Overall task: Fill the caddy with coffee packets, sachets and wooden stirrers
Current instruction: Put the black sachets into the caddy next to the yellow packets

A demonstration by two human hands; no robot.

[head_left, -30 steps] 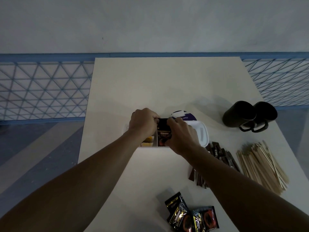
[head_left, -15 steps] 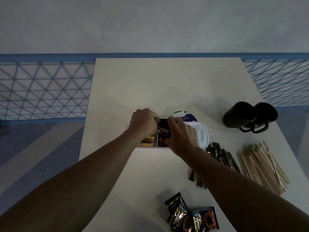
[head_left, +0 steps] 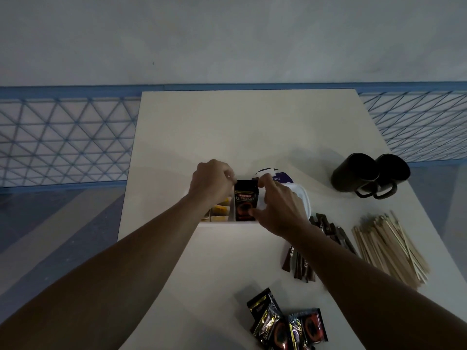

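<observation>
Flanking the caddy's (head_left: 222, 222) upright coffee packet (head_left: 245, 203), left hand (head_left: 211, 181) and right hand (head_left: 280, 205) pinch it.

Pale table (head_left: 227, 127), rectangular, runs from mid-frame to the lower edge; white caddy (head_left: 219, 223) at centre; purple-and-white round tub (head_left: 280, 176) just behind it; two black mugs (head_left: 353, 173) on their sides, upper right, touching; brown stick sachets (head_left: 300, 263) right of centre; wooden stirrers (head_left: 389, 246) heaped beside them; black coffee packets (head_left: 285, 324) overlapping at lower centre.
</observation>
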